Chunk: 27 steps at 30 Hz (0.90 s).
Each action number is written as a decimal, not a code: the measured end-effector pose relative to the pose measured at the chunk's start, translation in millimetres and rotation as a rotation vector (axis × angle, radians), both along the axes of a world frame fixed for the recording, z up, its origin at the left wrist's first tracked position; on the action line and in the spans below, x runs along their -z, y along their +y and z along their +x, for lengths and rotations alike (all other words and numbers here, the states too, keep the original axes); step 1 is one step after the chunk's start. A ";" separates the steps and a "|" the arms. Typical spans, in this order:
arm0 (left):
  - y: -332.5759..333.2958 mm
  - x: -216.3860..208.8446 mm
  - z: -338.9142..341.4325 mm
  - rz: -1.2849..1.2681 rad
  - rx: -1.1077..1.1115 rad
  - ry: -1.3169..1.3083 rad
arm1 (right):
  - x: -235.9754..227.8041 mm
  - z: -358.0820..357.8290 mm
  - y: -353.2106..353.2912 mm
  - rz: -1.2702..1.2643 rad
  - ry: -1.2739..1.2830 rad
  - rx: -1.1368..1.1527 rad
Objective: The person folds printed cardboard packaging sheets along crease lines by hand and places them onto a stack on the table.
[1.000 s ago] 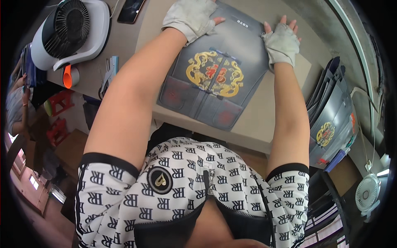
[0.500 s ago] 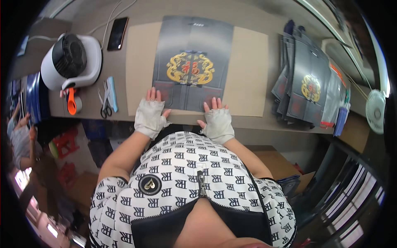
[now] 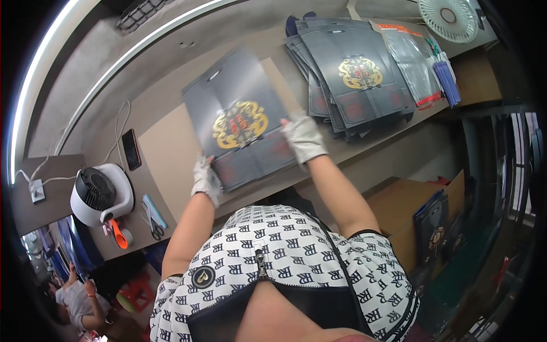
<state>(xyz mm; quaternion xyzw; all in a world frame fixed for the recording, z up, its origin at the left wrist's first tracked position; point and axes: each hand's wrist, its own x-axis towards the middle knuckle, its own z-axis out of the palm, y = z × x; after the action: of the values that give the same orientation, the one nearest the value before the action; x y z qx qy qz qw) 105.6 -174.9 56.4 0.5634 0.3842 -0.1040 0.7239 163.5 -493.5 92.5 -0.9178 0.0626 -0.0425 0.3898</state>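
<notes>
"Around that grey panel (image 3: 236,122) — the one printed like a jacket — how do things sit?"

"Left hand (image 3: 205,179) at its lower left edge, right hand (image 3: 303,138) at its right edge, somewhat farther up. Fingertips meet the print; whether the rest curl underneath in a grip, I can't tell (both are blurred)."

"And how does it lie?"

"Straight ahead of the wearer, between the hands, over a beige board (image 3: 165,142) — touching or lifted, I can't say. Its long axis runs outward, top leaning left, so the left hand is nearer its bottom corner."

"What crowds it?"

"To its right, just past the right hand, is a stack of similar panels (image 3: 353,51), with a clear pouch (image 3: 411,68) beyond; any swing that way would meet the stack first. To its left, past the board, lie a phone (image 3: 131,149) and scissors (image 3: 152,223), and farther out a white fan (image 3: 102,191)."
</notes>
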 end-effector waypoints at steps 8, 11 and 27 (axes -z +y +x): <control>-174.7 -48.5 116.6 0.080 0.706 -0.317 | -87.1 48.1 -204.1 -0.598 -0.229 0.234; -209.3 -53.8 126.9 -0.003 0.827 -0.263 | -73.7 68.3 -227.4 -0.615 0.183 0.269; 149.0 43.5 -71.8 1.652 0.291 -0.085 | 1.2 37.8 -111.7 -0.741 -0.164 -0.201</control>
<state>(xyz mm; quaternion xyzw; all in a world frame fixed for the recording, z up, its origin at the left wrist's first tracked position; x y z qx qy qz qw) 33.8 -25.9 12.9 0.9597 0.2326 0.1400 0.0719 201.3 -605.1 91.4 -0.9915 -0.0785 -0.0968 0.0381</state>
